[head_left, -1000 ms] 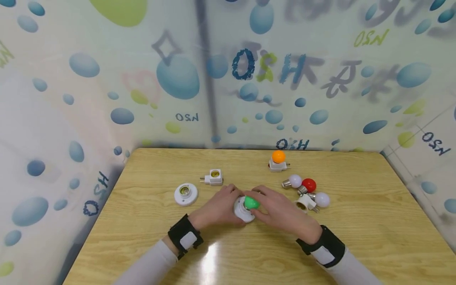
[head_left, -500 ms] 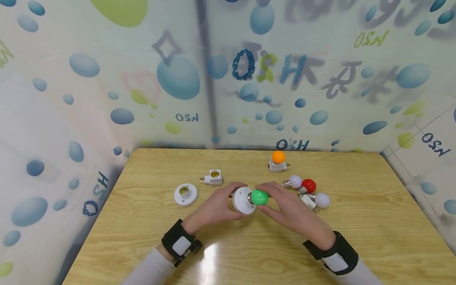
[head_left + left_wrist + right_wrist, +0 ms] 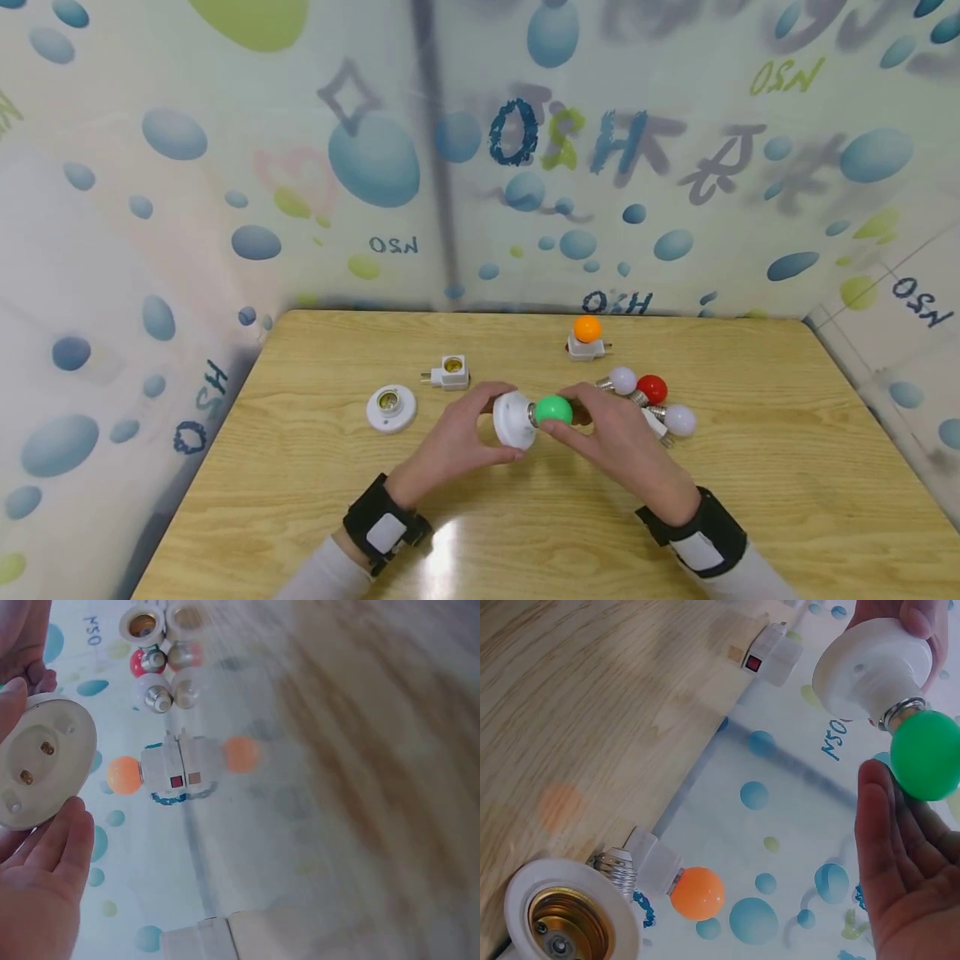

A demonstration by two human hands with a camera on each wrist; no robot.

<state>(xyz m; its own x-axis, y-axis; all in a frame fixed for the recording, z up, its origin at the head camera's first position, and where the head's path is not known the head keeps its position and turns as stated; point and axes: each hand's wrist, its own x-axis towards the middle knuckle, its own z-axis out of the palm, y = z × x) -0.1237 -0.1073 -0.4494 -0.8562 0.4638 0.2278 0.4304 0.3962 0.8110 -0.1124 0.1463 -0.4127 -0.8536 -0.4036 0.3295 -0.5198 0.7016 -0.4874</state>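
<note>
A white round lamp holder (image 3: 512,421) is gripped at its rim by my left hand (image 3: 456,435), thumb on the near side and fingers on the far side. It is tilted so its socket points right. A green light bulb (image 3: 553,410) sits with its metal screw base at the socket mouth, part of the base still showing. My right hand (image 3: 626,442) holds the bulb's round end between thumb and fingers. In the left wrist view the holder's flat underside (image 3: 52,761) shows two brass screws. The right wrist view shows the green globe (image 3: 928,756) against the fingers.
Left on the wooden table (image 3: 315,508) lie another round lamp holder (image 3: 391,409) and a plug-in socket (image 3: 450,373). An orange bulb (image 3: 587,329) stands in a plug-in socket behind. White bulbs (image 3: 680,420), a red bulb (image 3: 652,389) and a partly hidden socket lie beyond my right hand.
Both hands have raised and tipped the lamp holder, its socket turning from upward to the right. The green bulb has swung right with it, and my right hand's grip on the bulb has shifted.
</note>
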